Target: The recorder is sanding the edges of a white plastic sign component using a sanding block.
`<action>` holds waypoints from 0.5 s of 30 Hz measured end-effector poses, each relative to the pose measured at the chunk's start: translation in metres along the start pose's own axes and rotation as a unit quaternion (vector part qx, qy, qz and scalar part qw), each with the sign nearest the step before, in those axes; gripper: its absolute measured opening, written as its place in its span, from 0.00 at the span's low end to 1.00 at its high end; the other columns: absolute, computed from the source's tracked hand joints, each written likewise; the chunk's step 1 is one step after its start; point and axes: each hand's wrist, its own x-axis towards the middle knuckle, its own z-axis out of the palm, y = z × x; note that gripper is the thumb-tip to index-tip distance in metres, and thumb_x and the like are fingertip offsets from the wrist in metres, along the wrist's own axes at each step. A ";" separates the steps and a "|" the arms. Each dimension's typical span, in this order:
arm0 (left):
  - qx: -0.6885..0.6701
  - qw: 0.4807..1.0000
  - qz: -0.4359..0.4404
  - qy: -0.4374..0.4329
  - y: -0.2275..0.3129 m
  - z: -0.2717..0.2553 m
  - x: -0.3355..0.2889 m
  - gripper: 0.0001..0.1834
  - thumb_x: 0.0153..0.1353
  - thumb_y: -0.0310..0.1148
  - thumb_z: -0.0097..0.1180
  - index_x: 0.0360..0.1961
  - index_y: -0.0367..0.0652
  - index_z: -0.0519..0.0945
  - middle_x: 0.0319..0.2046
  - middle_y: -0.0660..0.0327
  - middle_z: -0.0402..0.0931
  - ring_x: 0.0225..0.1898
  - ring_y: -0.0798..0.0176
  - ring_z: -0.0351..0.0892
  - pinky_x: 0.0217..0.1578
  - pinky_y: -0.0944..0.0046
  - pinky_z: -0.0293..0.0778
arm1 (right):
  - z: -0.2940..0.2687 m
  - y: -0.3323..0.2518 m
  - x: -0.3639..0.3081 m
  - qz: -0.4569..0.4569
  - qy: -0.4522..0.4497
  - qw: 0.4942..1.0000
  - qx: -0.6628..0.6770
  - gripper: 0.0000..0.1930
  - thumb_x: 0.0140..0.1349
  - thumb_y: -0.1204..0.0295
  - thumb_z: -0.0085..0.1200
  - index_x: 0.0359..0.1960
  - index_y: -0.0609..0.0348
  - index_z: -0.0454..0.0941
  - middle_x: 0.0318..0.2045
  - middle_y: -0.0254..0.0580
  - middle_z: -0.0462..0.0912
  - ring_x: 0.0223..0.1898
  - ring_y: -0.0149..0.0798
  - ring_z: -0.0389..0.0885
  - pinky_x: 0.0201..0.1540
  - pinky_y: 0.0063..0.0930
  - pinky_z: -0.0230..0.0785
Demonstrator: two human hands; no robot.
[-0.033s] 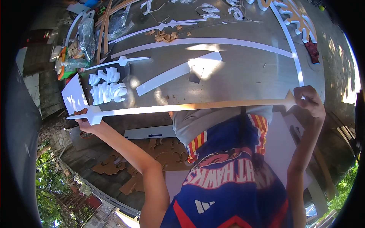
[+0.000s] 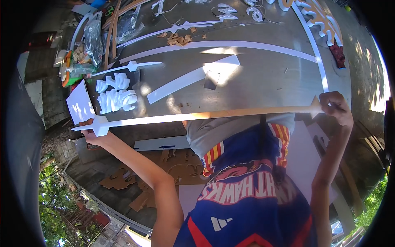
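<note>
A long, thin white strip (image 2: 205, 115) with a diamond-shaped piece near each end stretches across in front of my body, along the near edge of the table. My left hand (image 2: 91, 133) is closed on its left end, behind the diamond there, which hides part of the fingers. At the other end my right hand (image 2: 338, 108) pinches the tip beyond the right diamond. Just past the strip, several white three-dimensional letters (image 2: 117, 96) stand on the table, with a flat white curved strip (image 2: 193, 78) lying to their right.
The metal table (image 2: 263, 88) bears a long white arc (image 2: 230, 44), a shorter pointed strip (image 2: 131, 66) and crumpled brown scraps (image 2: 180, 40). Plastic bags (image 2: 94, 39) lie at the far left. A scroll-shaped cutout (image 2: 323, 20) is at the far right. Brown cut-out sheets (image 2: 181, 171) lie below the table.
The strip's left end has shifted very slightly left with my left hand, and my right hand has moved slightly to the right. Both hands keep their hold.
</note>
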 end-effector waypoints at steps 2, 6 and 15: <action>0.124 0.987 0.103 -0.016 0.005 -0.012 0.011 0.16 0.70 0.36 0.37 0.47 0.35 0.72 0.35 0.58 0.73 0.35 0.61 0.73 0.35 0.62 0.71 | -0.018 0.007 -0.007 0.001 0.008 1.000 0.006 0.15 0.51 0.67 0.58 0.19 0.64 0.68 0.16 0.33 0.65 0.17 0.26 0.63 0.21 0.25 0.51; 0.130 0.987 0.087 -0.022 0.015 -0.048 0.046 0.14 0.66 0.37 0.44 0.42 0.37 0.73 0.35 0.54 0.73 0.36 0.54 0.76 0.38 0.50 0.76 | -0.052 0.018 -0.024 0.027 0.033 0.999 -0.012 0.18 0.51 0.60 0.59 0.17 0.60 0.66 0.17 0.30 0.64 0.17 0.25 0.60 0.18 0.22 0.47; 0.353 0.895 0.267 -0.049 0.043 -0.154 0.148 0.18 0.65 0.36 0.45 0.47 0.30 0.73 0.37 0.49 0.76 0.37 0.54 0.79 0.36 0.51 0.79 | -0.119 0.041 -0.074 0.007 0.145 0.989 0.037 0.23 0.51 0.53 0.59 0.17 0.55 0.60 0.18 0.29 0.60 0.21 0.25 0.56 0.24 0.23 0.45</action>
